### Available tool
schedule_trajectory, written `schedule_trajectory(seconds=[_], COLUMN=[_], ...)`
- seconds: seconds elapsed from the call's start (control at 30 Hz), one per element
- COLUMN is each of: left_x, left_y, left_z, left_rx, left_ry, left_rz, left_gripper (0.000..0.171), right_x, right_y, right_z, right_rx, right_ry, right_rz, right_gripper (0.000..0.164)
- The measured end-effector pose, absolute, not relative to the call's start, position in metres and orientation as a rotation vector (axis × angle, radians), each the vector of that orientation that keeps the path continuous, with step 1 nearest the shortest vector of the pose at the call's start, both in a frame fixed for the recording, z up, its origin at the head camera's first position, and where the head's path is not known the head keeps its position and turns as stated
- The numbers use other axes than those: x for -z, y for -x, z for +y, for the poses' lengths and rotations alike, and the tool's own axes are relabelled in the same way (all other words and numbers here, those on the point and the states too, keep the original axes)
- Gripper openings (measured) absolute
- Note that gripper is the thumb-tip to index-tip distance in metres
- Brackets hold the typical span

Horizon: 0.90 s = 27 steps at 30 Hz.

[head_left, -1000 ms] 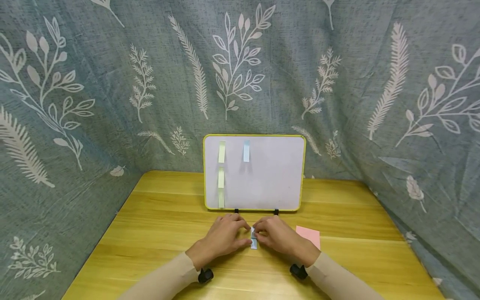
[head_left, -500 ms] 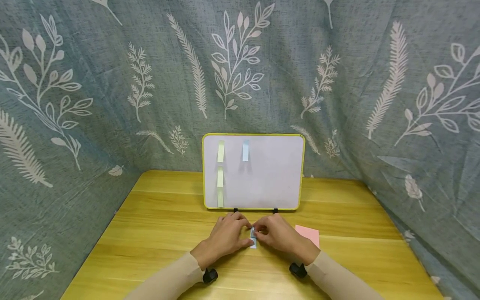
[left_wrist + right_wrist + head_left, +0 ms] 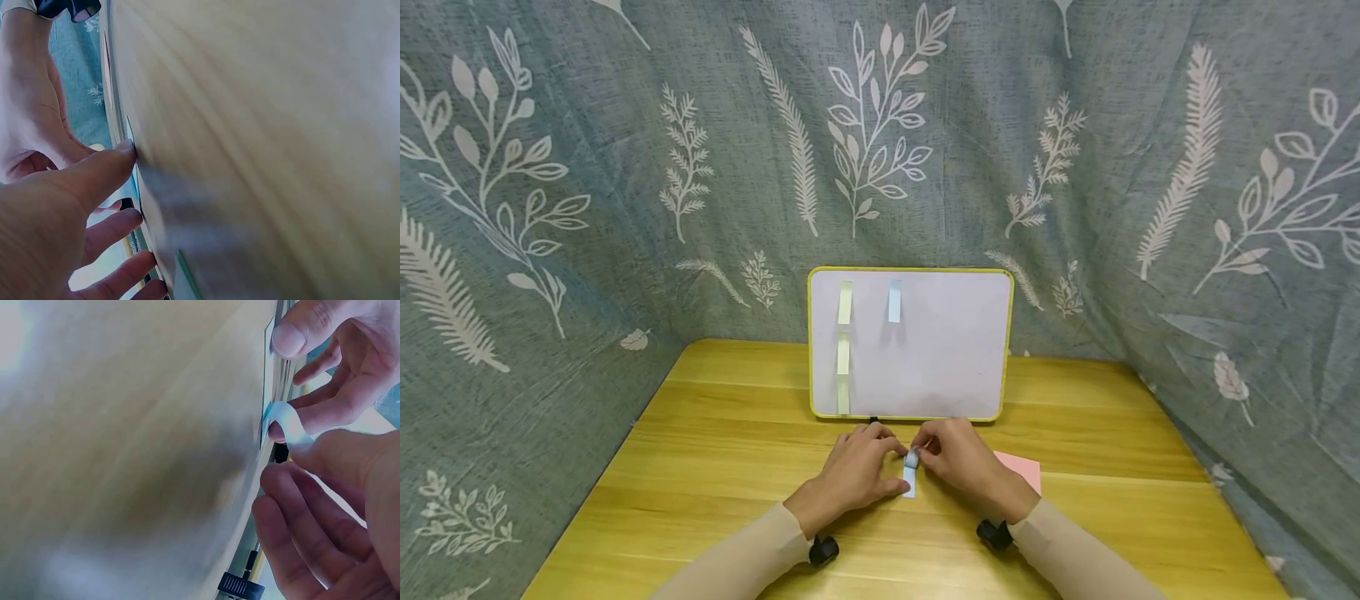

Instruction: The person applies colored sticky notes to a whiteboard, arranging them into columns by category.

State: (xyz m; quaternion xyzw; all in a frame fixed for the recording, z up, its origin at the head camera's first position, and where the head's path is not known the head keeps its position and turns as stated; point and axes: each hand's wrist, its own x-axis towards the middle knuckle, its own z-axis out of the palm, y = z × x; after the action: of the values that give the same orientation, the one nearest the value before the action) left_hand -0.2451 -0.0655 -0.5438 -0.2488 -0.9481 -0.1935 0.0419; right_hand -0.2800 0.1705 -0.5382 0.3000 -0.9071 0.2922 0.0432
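on the wooden table (image 3: 715, 467), the spread left hand (image 3: 855, 473) steadies a pale-blue paper strip (image 3: 910, 483); the right hand (image 3: 958, 457) pinches its curled end, apparently a peeling step, likely calling for a slow lift.

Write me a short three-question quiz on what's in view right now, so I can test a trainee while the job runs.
1. Multiple choice: how many yellow-green paper strips are on the whiteboard?
A) two
B) three
C) five
2. True or false: the light-blue strip pinched by the right grip lies completely flat.
3. Fill in the colour: the paper note partly hidden by the right forearm is ____.

Key:
1. B
2. False; its pinched end curls up.
3. Pink
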Motion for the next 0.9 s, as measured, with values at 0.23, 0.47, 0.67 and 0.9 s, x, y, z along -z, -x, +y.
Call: schedule_trajectory(seconds=[0.23, 0.47, 0.67, 0.9], left_x=[0.541, 0.542, 0.543, 0.542], left_y=[0.244, 0.245, 0.244, 0.245], left_z=[-0.065, -0.063, -0.063, -0.063], left_rx=[0.586, 0.580, 0.586, 0.572], left_ry=[0.753, 0.737, 0.739, 0.720], left_rz=[-2.905, -2.917, -2.914, -2.913], left_gripper=[0.046, 0.045, 0.046, 0.046], right_x=[0.541, 0.543, 0.542, 0.538], right_y=[0.285, 0.288, 0.289, 0.293], right_z=[0.166, 0.166, 0.167, 0.170], right_rx=[-0.919, -0.939, -0.971, -1.011], right_ry=[-0.823, -0.786, -0.749, -0.712], right_rz=[-2.754, -2.731, -2.747, -2.761], right_gripper=[0.014, 0.016, 0.015, 0.008])
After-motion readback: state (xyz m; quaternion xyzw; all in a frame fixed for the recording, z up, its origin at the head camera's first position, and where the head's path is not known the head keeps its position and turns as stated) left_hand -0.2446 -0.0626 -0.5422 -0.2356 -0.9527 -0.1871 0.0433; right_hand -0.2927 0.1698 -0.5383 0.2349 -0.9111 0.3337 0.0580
